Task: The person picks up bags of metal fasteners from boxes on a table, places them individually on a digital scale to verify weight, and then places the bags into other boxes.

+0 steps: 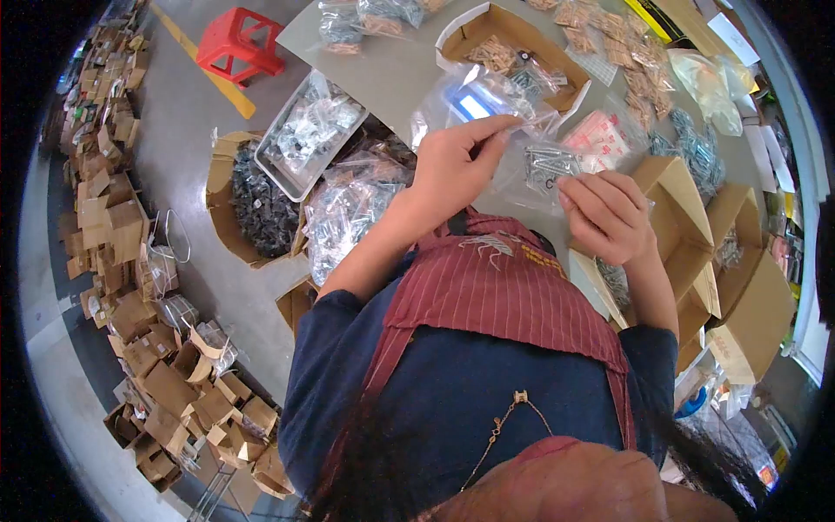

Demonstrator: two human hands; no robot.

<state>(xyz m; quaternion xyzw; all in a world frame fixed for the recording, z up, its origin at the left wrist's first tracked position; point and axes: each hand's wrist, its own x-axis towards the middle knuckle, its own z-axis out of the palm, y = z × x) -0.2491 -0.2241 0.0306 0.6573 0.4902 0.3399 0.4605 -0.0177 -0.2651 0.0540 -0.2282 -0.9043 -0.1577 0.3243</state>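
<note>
A small clear plastic bag of screws is stretched between my two hands above the table. My left hand pinches its upper left part, thumb against forefinger. At the lower right of the bag, my right hand grips it with curled fingers. Just beyond my left fingertips a lit blue-white display shows through clear plastic. A clear bag with a red-and-white printed sheet lies close to the screws.
An open cardboard tray with wooden dowels and small bags stands beyond my hands. Bags of dowels lie at far right. Cardboard boxes crowd my right side. A white tray of bagged parts and a red stool are leftward.
</note>
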